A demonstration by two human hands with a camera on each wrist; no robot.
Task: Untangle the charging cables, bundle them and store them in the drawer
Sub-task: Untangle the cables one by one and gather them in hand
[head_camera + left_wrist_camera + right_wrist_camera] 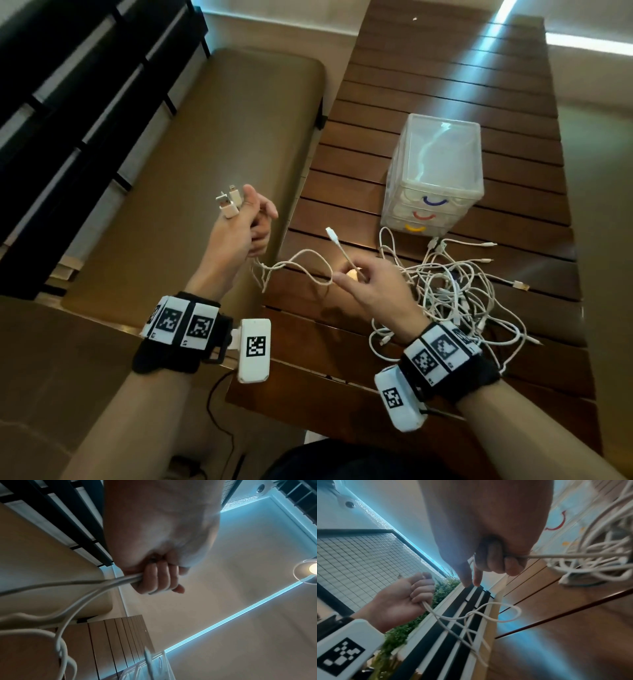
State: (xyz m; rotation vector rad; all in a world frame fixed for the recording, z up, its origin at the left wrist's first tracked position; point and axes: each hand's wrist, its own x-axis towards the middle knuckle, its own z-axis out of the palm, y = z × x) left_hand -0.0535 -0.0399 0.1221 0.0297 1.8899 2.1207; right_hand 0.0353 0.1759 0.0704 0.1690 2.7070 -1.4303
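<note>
A tangle of white charging cables (455,291) lies on the wooden table in front of a clear plastic drawer unit (436,171) with blue, red and yellow handles, its drawers shut. My left hand (246,226) is raised left of the table and grips several cable ends, their plugs (227,202) sticking out above the fist; the strands (85,586) trail down from it. My right hand (363,277) pinches another white cable (339,246) whose plug end points up and left. A loose loop (301,267) hangs between both hands.
A tan padded bench (205,154) runs along the left of the slatted table (428,85). Dark railing bars (68,85) stand beyond it. A thin black wire (219,404) hangs under my left wrist.
</note>
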